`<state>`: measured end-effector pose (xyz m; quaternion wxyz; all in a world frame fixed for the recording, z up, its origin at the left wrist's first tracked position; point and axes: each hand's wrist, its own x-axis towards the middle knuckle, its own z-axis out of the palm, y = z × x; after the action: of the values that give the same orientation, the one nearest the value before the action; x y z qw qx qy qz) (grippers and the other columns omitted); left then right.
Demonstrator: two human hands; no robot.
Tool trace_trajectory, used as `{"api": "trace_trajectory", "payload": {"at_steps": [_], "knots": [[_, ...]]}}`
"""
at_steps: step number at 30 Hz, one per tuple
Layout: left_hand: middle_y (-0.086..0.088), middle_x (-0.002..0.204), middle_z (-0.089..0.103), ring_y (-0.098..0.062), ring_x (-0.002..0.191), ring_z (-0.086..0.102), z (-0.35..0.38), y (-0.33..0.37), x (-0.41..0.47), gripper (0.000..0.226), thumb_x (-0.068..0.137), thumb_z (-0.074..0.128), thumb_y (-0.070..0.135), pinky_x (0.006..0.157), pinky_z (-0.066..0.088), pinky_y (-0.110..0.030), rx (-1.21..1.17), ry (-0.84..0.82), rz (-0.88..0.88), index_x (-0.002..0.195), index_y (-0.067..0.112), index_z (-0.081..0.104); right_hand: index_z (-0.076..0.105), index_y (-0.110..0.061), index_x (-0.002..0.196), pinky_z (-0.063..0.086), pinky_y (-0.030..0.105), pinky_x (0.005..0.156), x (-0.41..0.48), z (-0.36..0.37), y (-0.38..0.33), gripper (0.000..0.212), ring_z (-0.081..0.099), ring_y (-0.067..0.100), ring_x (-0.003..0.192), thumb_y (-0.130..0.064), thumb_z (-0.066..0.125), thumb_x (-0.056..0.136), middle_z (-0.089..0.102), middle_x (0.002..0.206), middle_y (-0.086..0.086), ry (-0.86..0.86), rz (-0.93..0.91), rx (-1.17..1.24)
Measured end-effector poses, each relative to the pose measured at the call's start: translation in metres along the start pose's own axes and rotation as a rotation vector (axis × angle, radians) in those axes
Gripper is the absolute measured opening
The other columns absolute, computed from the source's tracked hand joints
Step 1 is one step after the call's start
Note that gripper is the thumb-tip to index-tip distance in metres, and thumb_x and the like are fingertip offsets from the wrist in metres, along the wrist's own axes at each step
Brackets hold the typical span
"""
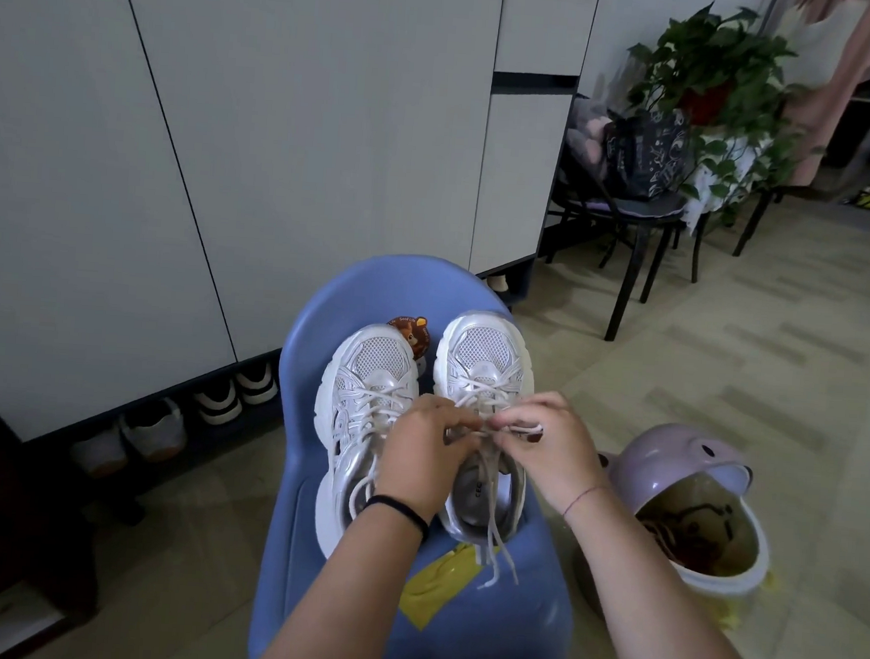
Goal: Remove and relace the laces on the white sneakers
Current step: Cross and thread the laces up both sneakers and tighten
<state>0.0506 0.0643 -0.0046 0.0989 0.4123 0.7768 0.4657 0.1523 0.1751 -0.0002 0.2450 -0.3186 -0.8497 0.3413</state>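
Item: pair of white sneakers, side by side on the seat of a blue chair (389,285), toes pointing away from the person; left sneaker (361,401) laced, partly covered at the heel by the left forearm; right sneaker (482,358) laced across the eyelets nearest the toe, its upper part under both hands; lace (500,555) of the right sneaker with two loose ends trailing over the heel onto the front of the seat. Left hand (424,452): fingers curled, pinching the lace above the right sneaker's tongue; black band (400,508) on the wrist. Right hand (543,440): fingers curled, pinching the same lace just beside the left hand's fingertips, a strand looped over one finger; thin red thread (582,495) on the wrist. Also on the chair: bear sticker (413,336) between the toes; yellow patch (430,591) near the front edge. Surroundings: lilac-lidded bin (681,465) on the floor right of the chair, lid tipped open; white cabinet (230,135) behind, with shoes (219,402) beneath it; black chair (635,230) carrying a dark bag; potted plant (714,65) beyond.
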Motion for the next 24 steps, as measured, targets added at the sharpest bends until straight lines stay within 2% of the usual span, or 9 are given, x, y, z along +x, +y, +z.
{"api": "trace_trajectory", "payload": {"at_steps": [4, 7, 10, 15, 19, 24], "knots": [[0.0, 0.11, 0.057, -0.019, 0.095, 0.061, 0.002, -0.001, -0.001, 0.024, 0.087, 0.069, 0.012, 0.088, 0.048, -0.024, 0.087, -0.007, 0.037, 0.109, 0.018, 0.074, 0.076, -0.019, 0.087, 0.033, 0.01, 0.084, 0.001, 0.001, 0.0, 0.013, 0.054, 0.009, 0.092, -0.011, 0.077, 0.077, 0.049, 0.099, -0.005, -0.012, -0.006, -0.02], [0.0, 0.107, 0.057, -0.014, 0.084, 0.055, 0.002, 0.0, -0.002, 0.023, 0.088, 0.067, 0.014, 0.071, 0.038, -0.018, 0.152, 0.0, 0.079, 0.109, 0.021, 0.074, 0.077, -0.017, 0.088, 0.035, 0.01, 0.083, 0.002, 0.003, 0.001, 0.014, 0.055, 0.011, 0.092, -0.01, 0.078, 0.076, 0.05, 0.097, -0.006, -0.01, -0.039, -0.07], [-0.001, 0.104, 0.057, -0.016, 0.083, 0.056, 0.004, 0.0, -0.001, 0.022, 0.089, 0.066, 0.017, 0.066, 0.032, -0.017, 0.207, 0.031, 0.096, 0.109, 0.022, 0.074, 0.077, -0.018, 0.084, 0.038, 0.014, 0.083, 0.003, 0.004, 0.002, 0.011, 0.057, 0.01, 0.09, -0.011, 0.078, 0.076, 0.052, 0.096, -0.006, 0.009, -0.066, -0.106], [-0.002, 0.102, 0.058, -0.022, 0.085, 0.06, 0.008, -0.003, 0.001, 0.018, 0.089, 0.065, 0.015, 0.066, 0.035, -0.022, 0.232, 0.056, 0.103, 0.103, 0.017, 0.076, 0.073, -0.02, 0.079, 0.042, 0.017, 0.078, 0.003, 0.005, 0.002, 0.008, 0.057, 0.011, 0.086, -0.012, 0.075, 0.078, 0.054, 0.097, -0.006, 0.025, -0.097, -0.189], [-0.002, 0.106, 0.057, -0.023, 0.085, 0.061, 0.01, -0.003, 0.002, 0.012, 0.091, 0.063, 0.017, 0.073, 0.043, -0.027, 0.222, 0.044, 0.087, 0.096, 0.009, 0.071, 0.07, -0.02, 0.08, 0.043, 0.018, 0.076, 0.002, 0.006, 0.003, 0.007, 0.056, 0.01, 0.086, -0.013, 0.072, 0.082, 0.053, 0.1, -0.008, 0.035, -0.087, -0.218], [-0.003, 0.111, 0.05, -0.02, 0.084, 0.055, 0.007, -0.007, 0.006, 0.007, 0.096, 0.054, 0.01, 0.073, 0.037, -0.021, 0.135, 0.036, -0.011, 0.096, 0.006, 0.058, 0.055, -0.021, 0.077, 0.037, 0.007, 0.066, 0.003, 0.002, 0.011, 0.018, 0.052, 0.008, 0.078, -0.009, 0.063, 0.088, 0.056, 0.093, -0.004, 0.023, -0.043, -0.061]]}}
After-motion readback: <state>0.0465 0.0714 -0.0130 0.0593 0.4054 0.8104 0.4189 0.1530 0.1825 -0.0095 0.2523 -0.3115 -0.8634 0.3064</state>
